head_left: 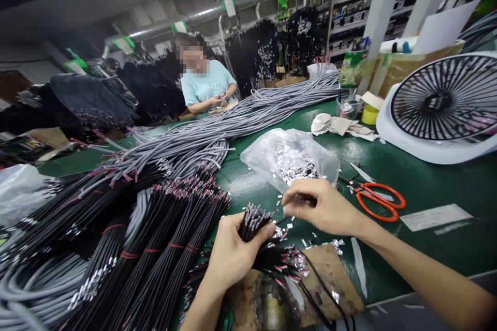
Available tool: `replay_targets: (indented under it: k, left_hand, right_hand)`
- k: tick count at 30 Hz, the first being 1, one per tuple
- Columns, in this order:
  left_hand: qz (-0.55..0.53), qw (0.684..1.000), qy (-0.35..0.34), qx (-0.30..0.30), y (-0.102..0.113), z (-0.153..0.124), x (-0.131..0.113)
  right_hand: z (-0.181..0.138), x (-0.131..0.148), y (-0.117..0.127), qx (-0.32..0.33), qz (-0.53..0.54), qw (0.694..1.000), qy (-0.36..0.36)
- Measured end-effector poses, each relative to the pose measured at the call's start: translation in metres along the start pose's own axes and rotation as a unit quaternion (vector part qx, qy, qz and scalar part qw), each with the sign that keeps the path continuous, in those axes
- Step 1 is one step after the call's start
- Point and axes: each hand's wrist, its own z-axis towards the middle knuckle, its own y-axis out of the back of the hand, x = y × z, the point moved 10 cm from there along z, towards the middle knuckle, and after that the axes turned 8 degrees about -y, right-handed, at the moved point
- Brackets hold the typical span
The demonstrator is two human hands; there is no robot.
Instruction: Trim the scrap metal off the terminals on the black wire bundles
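My left hand (236, 251) is wrapped round a bundle of thin black cables (254, 220), whose grey-tipped ends point up above the thumb. Just right of these ends, my right hand (320, 207) is curled, with thumb and fingertips close together. Whatever may be between those fingertips is too small to make out. Below the hands, more black cables (285, 264) with red and white wire ends lie over a brown board (330, 274). Small silvery pieces are scattered around. Behind my right hand is a clear plastic bag (258, 150) of small shiny pieces.
Orange-handled scissors (380, 199) and a white fan (438, 108) stand to the right. Tied black cable bundles (163, 248) fill the left side. Long grey cables (248, 119) cross the green table (438, 183). A person in a light blue shirt (212, 85) sits opposite.
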Motion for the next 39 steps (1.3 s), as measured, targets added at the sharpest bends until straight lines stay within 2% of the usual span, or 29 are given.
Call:
replay_targets:
  k: [2, 5, 8, 11, 13, 14, 16, 19, 20, 21, 23, 26, 29, 32, 34, 39]
  left_hand:
    - [0.008, 1.0, -0.003, -0.02, 0.006, 0.0, -0.001]
    - [0.028, 0.999, -0.002, -0.035, 0.01, -0.001, -0.001]
    - [0.053, 0.997, -0.015, -0.046, 0.012, -0.001, -0.003]
    - [0.072, 0.996, -0.035, -0.05, 0.011, 0.0, -0.007]
    - [0.077, 0.995, -0.045, -0.044, 0.007, 0.001, -0.01]
    - [0.077, 0.995, -0.048, -0.039, 0.005, 0.001, -0.01]
    - [0.077, 0.996, -0.05, -0.022, -0.001, 0.0, -0.01]
    - [0.076, 0.996, -0.045, 0.003, -0.008, -0.001, -0.007]
    - [0.076, 0.996, -0.042, 0.0, -0.007, -0.001, -0.005]
    - [0.075, 0.996, -0.041, -0.009, -0.004, 0.0, -0.004]
    - [0.072, 0.996, -0.042, -0.027, 0.002, 0.001, -0.003]
    - [0.074, 0.995, -0.046, -0.042, 0.009, 0.004, -0.004]
    - [0.084, 0.993, -0.044, -0.068, 0.015, 0.005, -0.005]
    - [0.077, 0.994, -0.027, -0.078, 0.017, 0.004, -0.004]
    - [0.065, 0.995, -0.021, -0.074, 0.015, 0.003, -0.003]
    - [0.039, 0.996, -0.012, -0.083, 0.02, -0.005, -0.005]
  right_hand:
    - [-0.003, 0.009, -0.011, 0.04, 0.018, 0.999, 0.014]
    - [-0.003, 0.004, -0.01, 0.016, 0.019, 0.999, -0.025]
    - [-0.004, -0.002, -0.016, 0.033, 0.044, 0.997, -0.054]
    - [-0.008, 0.001, -0.03, 0.082, 0.109, 0.99, -0.041]
    - [-0.009, 0.004, -0.035, 0.089, 0.103, 0.99, -0.022]
    - [-0.008, 0.004, -0.031, 0.065, 0.066, 0.996, -0.011]
    - [-0.005, 0.002, -0.008, -0.045, -0.058, 0.997, -0.001]
    - [-0.009, -0.006, 0.038, -0.237, -0.219, 0.946, -0.029]
    - [-0.011, -0.009, 0.048, -0.269, -0.237, 0.933, -0.038]
    - [-0.011, -0.011, 0.052, -0.276, -0.234, 0.932, -0.037]
    - [-0.009, -0.013, 0.044, -0.234, -0.18, 0.955, -0.018]
    - [-0.006, -0.003, 0.006, -0.081, -0.061, 0.995, 0.023]
    - [-0.012, 0.013, -0.032, 0.065, 0.033, 0.997, 0.034]
    - [-0.02, 0.025, -0.05, 0.153, 0.086, 0.983, 0.042]
    - [-0.021, 0.025, -0.049, 0.151, 0.106, 0.982, 0.031]
    - [-0.013, 0.004, -0.024, 0.02, 0.117, 0.992, -0.044]
